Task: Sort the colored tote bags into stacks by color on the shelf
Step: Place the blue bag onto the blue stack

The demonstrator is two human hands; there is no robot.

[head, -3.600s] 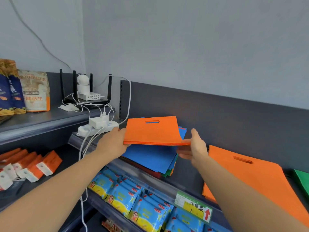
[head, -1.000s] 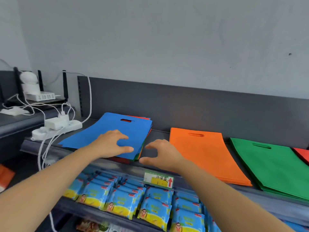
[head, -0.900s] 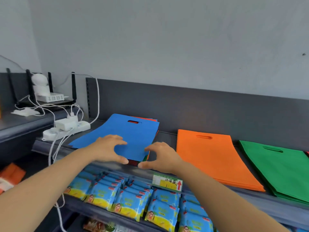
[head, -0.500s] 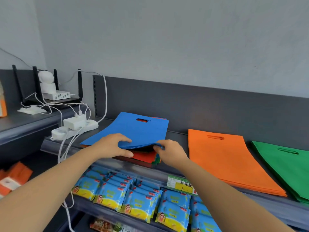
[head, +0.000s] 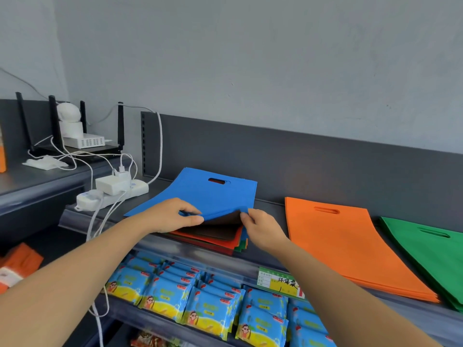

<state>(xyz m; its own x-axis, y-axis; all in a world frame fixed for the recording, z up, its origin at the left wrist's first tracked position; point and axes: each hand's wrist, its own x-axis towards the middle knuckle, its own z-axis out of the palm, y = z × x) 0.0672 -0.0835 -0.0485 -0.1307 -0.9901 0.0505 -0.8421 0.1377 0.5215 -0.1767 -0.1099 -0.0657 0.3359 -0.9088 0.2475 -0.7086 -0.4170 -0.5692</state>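
Blue snack packets (head: 200,309) fill the lower shelf at 6 o'clock. Above them, the left hand (head: 172,216) and right hand (head: 263,229) each pinch the near edge of the blue tote bags (head: 213,196), fingers curled, holding it raised off the mixed pile (head: 215,236) on the shelf (head: 271,204). The orange stack (head: 345,246) lies at the pile's 3 o'clock, with the green stack (head: 431,246) beyond it. A power strip (head: 110,194) sits at 10 o'clock.

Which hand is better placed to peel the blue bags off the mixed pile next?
Right, probably: the right hand pinches the raised near corner of the blue bags, already clear of the mixed pile. The left hand pinches farther along that edge.
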